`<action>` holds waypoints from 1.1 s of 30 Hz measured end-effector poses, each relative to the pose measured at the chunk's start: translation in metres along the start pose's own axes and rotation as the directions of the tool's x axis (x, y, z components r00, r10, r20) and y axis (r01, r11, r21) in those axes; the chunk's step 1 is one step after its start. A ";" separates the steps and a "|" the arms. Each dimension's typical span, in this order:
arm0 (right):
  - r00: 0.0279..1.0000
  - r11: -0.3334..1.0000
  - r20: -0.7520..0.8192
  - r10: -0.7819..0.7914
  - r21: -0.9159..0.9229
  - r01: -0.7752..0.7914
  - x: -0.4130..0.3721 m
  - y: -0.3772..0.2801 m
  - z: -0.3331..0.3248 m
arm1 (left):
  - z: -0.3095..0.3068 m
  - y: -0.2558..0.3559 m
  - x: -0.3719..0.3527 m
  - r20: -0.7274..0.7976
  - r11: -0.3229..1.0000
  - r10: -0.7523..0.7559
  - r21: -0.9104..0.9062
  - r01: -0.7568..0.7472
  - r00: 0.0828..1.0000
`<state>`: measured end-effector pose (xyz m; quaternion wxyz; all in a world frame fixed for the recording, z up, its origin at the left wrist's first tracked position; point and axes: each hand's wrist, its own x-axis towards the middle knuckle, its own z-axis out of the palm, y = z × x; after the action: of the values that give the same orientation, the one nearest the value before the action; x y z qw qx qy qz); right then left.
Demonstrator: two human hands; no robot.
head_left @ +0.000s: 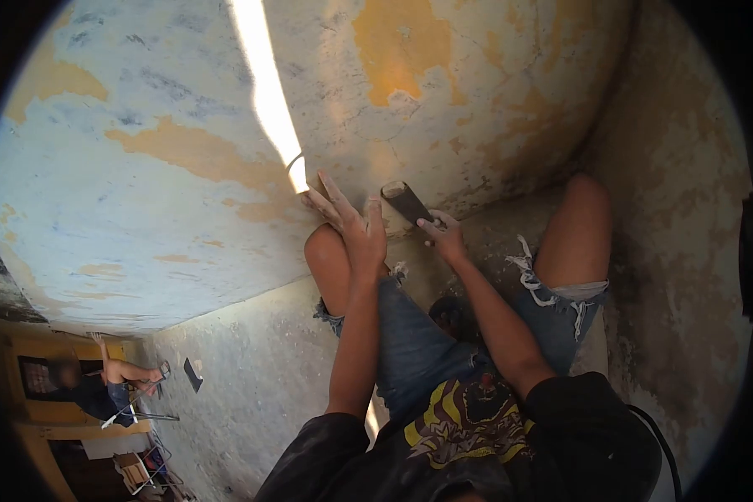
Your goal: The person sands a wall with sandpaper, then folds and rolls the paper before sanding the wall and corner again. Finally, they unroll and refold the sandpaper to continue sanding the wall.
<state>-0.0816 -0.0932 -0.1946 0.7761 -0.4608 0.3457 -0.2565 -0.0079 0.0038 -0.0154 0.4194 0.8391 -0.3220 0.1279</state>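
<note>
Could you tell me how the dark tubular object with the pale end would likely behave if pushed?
The dark tubular object is probably stiff: it juts straight from the bare right hand. Its rounded sides suggest it might roll if laid down. Its material is unclear.

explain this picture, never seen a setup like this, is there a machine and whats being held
No machine here: someone works bare-handed, and the picture comes from one camera worn on their head, looking forward and down. The right hand holds a dark cylinder. The left hand, fingers spread, is by the patchy painted wall; whether it touches is unclear. Below are the wearer's frayed denim shorts. A dark flat sheet lies on the grey floor, and another person sits farther off.
</note>
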 end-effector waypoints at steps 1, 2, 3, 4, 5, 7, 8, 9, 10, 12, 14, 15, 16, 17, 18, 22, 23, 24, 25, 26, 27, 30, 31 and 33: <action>1.000 1.000 0.003 0.012 -0.008 -0.012 -0.005 -0.013 0.004 | -0.003 0.004 0.000 0.001 1.000 0.020 -0.024 -0.020 1.000; 0.998 1.000 0.068 -0.017 -0.001 0.018 -0.005 -0.030 0.009 | -0.005 0.006 0.002 -0.010 0.998 0.043 -0.049 -0.044 0.999; 0.990 0.999 0.136 -0.046 0.013 0.045 -0.006 -0.038 0.014 | -0.005 0.004 0.001 -0.020 0.998 0.034 -0.043 -0.035 0.999; 0.988 0.999 0.147 -0.043 0.012 0.041 -0.008 -0.024 0.010 | -0.005 0.004 0.000 -0.018 0.998 0.048 -0.038 -0.049 0.999; 0.997 0.998 0.074 -0.014 -0.057 0.018 -0.008 -0.010 -0.001 | -0.005 0.005 0.002 -0.018 0.997 0.072 -0.040 -0.073 0.997; 1.000 0.993 -0.008 -0.012 -0.118 0.011 0.002 -0.019 -0.002 | -0.004 0.005 0.005 -0.017 0.998 0.054 -0.023 -0.055 0.998; 0.998 0.996 0.031 -0.052 -0.070 0.054 0.007 -0.020 0.002 | -0.002 0.003 0.004 0.001 1.000 0.019 -0.002 -0.019 1.000; 0.994 0.996 0.069 -0.080 -0.025 0.082 0.005 -0.023 0.006 | -0.003 0.003 0.003 0.008 1.000 0.013 -0.003 -0.013 1.000; 0.995 0.997 0.068 -0.071 -0.032 0.073 0.002 -0.028 0.009 | -0.004 0.002 0.004 0.000 0.999 0.038 -0.014 -0.038 0.999; 0.988 0.993 0.103 -0.114 -0.017 0.116 -0.002 -0.037 0.017 | -0.007 0.000 -0.001 -0.017 0.998 0.054 -0.019 -0.054 0.998; 0.995 0.995 0.070 -0.073 -0.059 0.077 -0.004 -0.003 -0.002 | -0.006 0.002 0.003 -0.016 0.996 0.088 0.025 -0.087 0.996; 0.999 0.995 0.031 -0.033 -0.098 0.036 0.000 0.007 -0.007 | -0.004 0.003 0.007 -0.023 0.995 0.101 0.024 -0.101 0.995; 0.999 0.995 0.029 -0.040 -0.091 0.043 0.000 -0.011 0.001 | -0.003 0.003 0.007 -0.016 0.997 0.073 0.019 -0.073 0.997; 0.996 0.997 0.051 -0.070 -0.035 0.072 -0.002 -0.026 0.010 | -0.003 -0.001 0.004 -0.001 0.999 0.035 0.018 -0.035 0.999; 0.994 0.996 0.073 -0.087 0.016 0.086 -0.009 -0.035 0.015 | -0.005 -0.002 0.000 0.011 0.999 0.021 0.025 -0.021 1.000; 0.987 0.993 0.119 -0.105 -0.044 0.111 -0.008 -0.020 0.007 | -0.011 0.001 -0.001 -0.014 0.995 0.090 -0.030 -0.090 0.996; 0.996 0.994 0.071 -0.060 -0.082 0.066 -0.002 0.013 -0.008 | -0.009 0.003 0.002 -0.008 0.995 0.100 -0.012 -0.101 0.995; 1.000 0.993 0.017 -0.014 -0.117 0.016 -0.007 0.007 -0.010 | -0.008 0.006 0.004 -0.011 0.994 0.112 -0.016 -0.112 0.994; 1.000 0.993 0.013 -0.020 -0.114 0.021 -0.003 0.001 -0.007 | -0.007 0.007 0.004 -0.003 0.997 0.079 0.004 -0.079 0.997; 0.999 0.997 0.022 -0.037 -0.071 0.038 0.002 -0.002 -0.002 | -0.006 0.005 0.002 0.007 0.999 0.038 0.027 -0.038 0.999; 0.999 0.998 0.032 -0.044 -0.033 0.045 -0.002 -0.012 0.002 | -0.007 0.002 0.000 0.015 0.999 0.027 0.029 -0.027 1.000; 0.985 0.996 0.157 -0.067 -0.041 0.074 -0.003 -0.021 0.004 | -0.010 -0.004 -0.001 -0.006 0.994 0.095 -0.045 -0.095 0.995; 0.985 0.996 0.157 -0.070 -0.039 0.077 -0.004 -0.008 -0.002 | -0.011 -0.002 -0.001 -0.002 0.996 0.091 -0.023 -0.091 0.996; 0.998 0.983 0.067 0.022 -0.185 -0.009 -0.002 0.011 -0.017 | -0.007 0.005 0.005 -0.004 0.994 0.106 -0.013 -0.106 0.994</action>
<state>-0.0946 -0.0963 -0.2091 0.7436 -0.5364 0.3447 -0.2013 -0.0067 0.0050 -0.0056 0.4183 0.8178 -0.3661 0.1492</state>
